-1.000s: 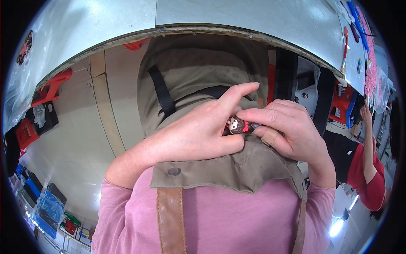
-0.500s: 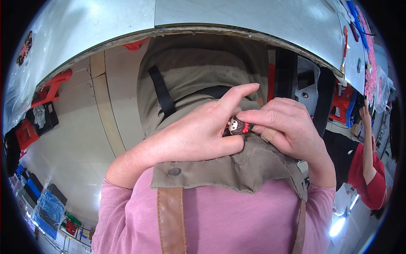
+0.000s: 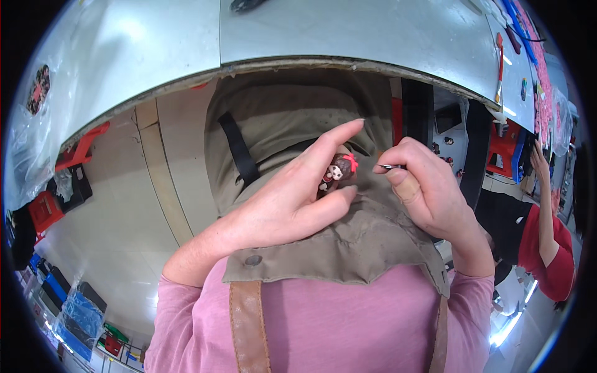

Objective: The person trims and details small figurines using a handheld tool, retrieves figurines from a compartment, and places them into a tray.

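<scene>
Over my lap, my left hand (image 3: 305, 186) is closed round a small brown figurine (image 3: 342, 168) with a pale face and a red bow on its head. The index finger stretches out past it and the thumb lies below; the palm hides part of the figurine. My right hand (image 3: 423, 180), to the right and apart from the figurine, pinches a thin dark pointed tool (image 3: 390, 166) between thumb and index finger. Most of the tool is hidden in the fingers. A tan bandage (image 3: 405, 185) wraps the right thumb. Beneath both hands lies my olive apron (image 3: 373, 230).
A pale worktable (image 3: 373, 31) edges the space ahead. Its right end has a red-handled brush (image 3: 499, 68) and pink material (image 3: 545, 93). Clear plastic with dark-and-red pieces (image 3: 38, 90) lies far left. A person in a red shirt (image 3: 550, 248) works at right; red stools (image 3: 84, 146) stand below.
My right hand has moved right, away from the figurine. The figurine is now more upright in my left hand, its bow turned upward. The view has shifted to show more tabletop.
</scene>
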Motion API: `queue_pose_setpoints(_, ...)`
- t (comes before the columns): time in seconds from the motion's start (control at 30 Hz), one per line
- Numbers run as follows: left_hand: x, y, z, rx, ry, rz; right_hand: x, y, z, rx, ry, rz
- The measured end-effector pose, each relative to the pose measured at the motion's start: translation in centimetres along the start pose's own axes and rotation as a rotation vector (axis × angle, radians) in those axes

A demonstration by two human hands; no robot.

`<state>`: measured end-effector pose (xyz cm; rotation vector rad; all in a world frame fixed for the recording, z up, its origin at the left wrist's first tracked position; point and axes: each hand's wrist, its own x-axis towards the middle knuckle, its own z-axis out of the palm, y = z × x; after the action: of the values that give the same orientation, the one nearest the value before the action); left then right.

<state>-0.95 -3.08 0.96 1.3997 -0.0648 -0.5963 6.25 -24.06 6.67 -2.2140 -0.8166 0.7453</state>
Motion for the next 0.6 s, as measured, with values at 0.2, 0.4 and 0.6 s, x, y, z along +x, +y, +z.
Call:
queue_pose_setpoints(0.2,-0.1,0.1,0.0,-0.024,0.021,0.08,0.4,0.1,1.3,0.047,0.035,0.024)
queue_pose_setpoints(0.4,0.2,-0.1,0.1,0.069,0.047,0.079,1.1,-0.2,1.7,-0.052,0.029,0.042)
queue_pose_setpoints(0.6,0.3,0.3,0.2,0.106,0.114,0.048,1.2,-0.4,1.6,-0.122,-0.003,0.063)
